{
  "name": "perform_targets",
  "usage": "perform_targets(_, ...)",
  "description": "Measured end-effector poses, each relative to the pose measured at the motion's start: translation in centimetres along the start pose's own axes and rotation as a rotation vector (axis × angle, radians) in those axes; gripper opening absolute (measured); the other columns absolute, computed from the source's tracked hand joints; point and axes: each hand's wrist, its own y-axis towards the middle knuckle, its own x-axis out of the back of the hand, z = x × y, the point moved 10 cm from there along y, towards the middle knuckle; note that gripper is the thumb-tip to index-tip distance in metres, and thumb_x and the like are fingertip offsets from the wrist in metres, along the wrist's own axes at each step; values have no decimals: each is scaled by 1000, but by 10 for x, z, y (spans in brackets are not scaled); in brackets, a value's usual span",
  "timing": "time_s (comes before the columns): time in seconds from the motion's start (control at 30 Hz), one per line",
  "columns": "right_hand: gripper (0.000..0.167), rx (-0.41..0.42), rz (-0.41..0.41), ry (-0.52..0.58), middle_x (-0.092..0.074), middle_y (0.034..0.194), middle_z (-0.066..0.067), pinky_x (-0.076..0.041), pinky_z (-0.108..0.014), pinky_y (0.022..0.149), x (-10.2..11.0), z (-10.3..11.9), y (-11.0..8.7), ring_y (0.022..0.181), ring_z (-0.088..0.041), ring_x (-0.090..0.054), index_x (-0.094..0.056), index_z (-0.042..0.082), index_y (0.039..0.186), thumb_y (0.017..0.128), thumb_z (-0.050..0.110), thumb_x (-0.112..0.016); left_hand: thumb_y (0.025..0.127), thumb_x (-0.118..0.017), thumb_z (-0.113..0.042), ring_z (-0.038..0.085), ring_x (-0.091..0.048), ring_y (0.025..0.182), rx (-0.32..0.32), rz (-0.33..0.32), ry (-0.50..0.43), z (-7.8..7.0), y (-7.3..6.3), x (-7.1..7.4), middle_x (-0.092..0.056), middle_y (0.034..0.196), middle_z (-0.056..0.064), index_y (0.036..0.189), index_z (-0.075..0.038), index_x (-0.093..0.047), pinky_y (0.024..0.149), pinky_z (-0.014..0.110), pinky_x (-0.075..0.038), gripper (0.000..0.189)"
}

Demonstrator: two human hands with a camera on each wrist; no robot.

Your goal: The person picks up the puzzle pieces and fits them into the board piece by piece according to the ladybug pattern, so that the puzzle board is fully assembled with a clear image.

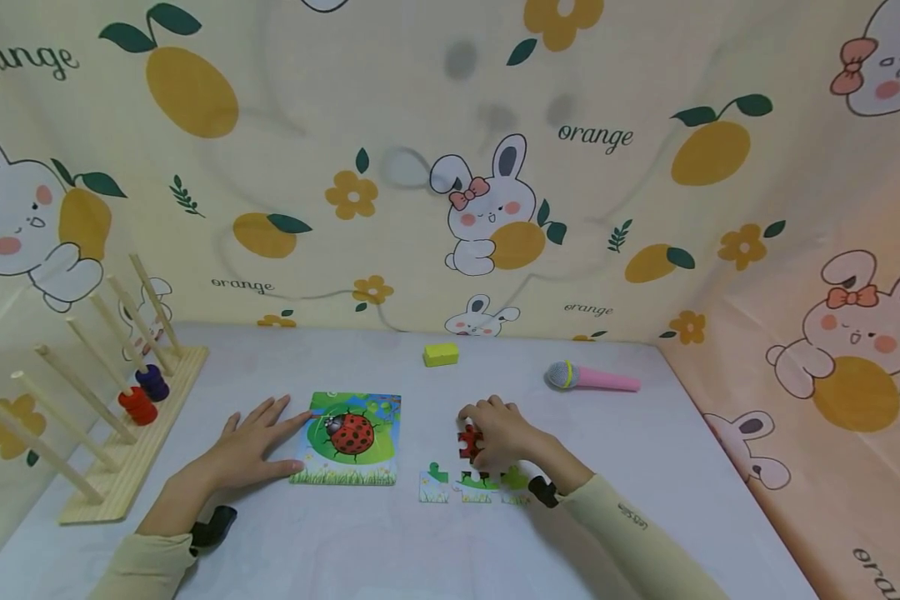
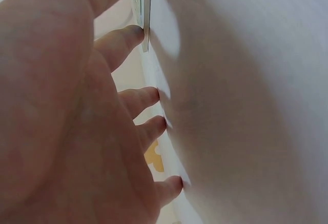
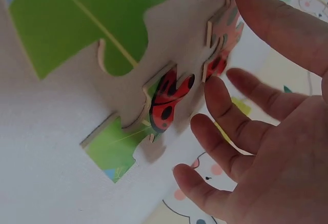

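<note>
A square ladybug picture board [image 1: 351, 437] lies on the table beside my left hand [image 1: 258, 446]. That hand is spread with straight fingers, its thumb and index fingertip at the board's left edge; in the left wrist view a fingertip [image 2: 136, 32] meets the board's edge. My right hand [image 1: 504, 435] pinches a red ladybug puzzle piece [image 1: 469, 443] between thumb and index finger, low over the table. Just in front lie several green-and-white puzzle pieces [image 1: 433, 487] in a row. The right wrist view shows a green piece [image 3: 77, 29] and a red-and-green piece [image 3: 166, 103] close by.
At the left stands a wooden peg rack [image 1: 157, 408] with red rings [image 1: 138, 406] and dark blue rings [image 1: 152, 382]. A yellow block [image 1: 441, 355] and a pink toy microphone [image 1: 596, 378] lie toward the back. A printed cloth [image 1: 420, 108] hangs behind the table.
</note>
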Motion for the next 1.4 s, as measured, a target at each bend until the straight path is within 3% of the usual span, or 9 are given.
perform_targets(0.27,51,-26,0,42,-57,103,0,-36,-50,95,0,-2,1,101,-22,-45,-59,9,114,74,18,-89,83,-69,-61,58,-21,140,3,-4,4,-3,-1,2,-30,155,30,148,-16,-48,101,83,-11,82)
perform_targets(0.6,62,-57,10,80,-55,109,-3,-35,-48,97,-1,-6,2,105,-23,-45,-53,11,123,73,17,-90,83,-69,-60,58,-22,140,-9,-11,1,-2,-1,3,-31,155,31,148,-15,-49,100,84,-12,81)
perform_targets(0.73,62,-48,15,101,-55,105,-2,-35,-46,93,-1,-7,2,103,-23,-44,-55,13,124,72,16,-90,83,-69,-61,57,-21,140,-6,-6,-1,-1,0,2,-30,155,30,148,-16,-48,100,84,-12,81)
perform_targets(0.9,49,-5,-5,135,-55,95,2,-34,-43,83,3,-8,1,95,-21,-43,-62,15,114,73,14,-88,83,-69,-63,57,-21,141,2,-2,-2,1,0,0,-30,156,29,148,-17,-48,101,83,-11,82)
perform_targets(1.1,36,51,-42,258,-59,88,2,-37,-45,83,6,-14,6,84,-17,-49,-63,10,111,81,9,-83,83,-68,-63,56,-20,141,2,0,-6,2,0,-1,-29,156,29,149,-18,-48,101,83,-11,82)
perform_targets(1.27,19,109,-25,416,-59,83,-1,-48,-30,66,7,-15,10,74,-15,-52,-64,4,102,86,-2,-74,83,-68,-62,56,-21,141,-11,-11,-8,0,0,1,-30,156,29,148,-17,-49,101,83,-11,81)
perform_targets(1.4,14,126,15,501,-62,84,-3,-48,-26,65,8,-14,9,75,-14,-54,-63,0,98,88,-4,-71,84,-68,-62,56,-21,141,-16,-18,-2,0,-1,1,-30,156,29,148,-17,-49,101,83,-12,80)
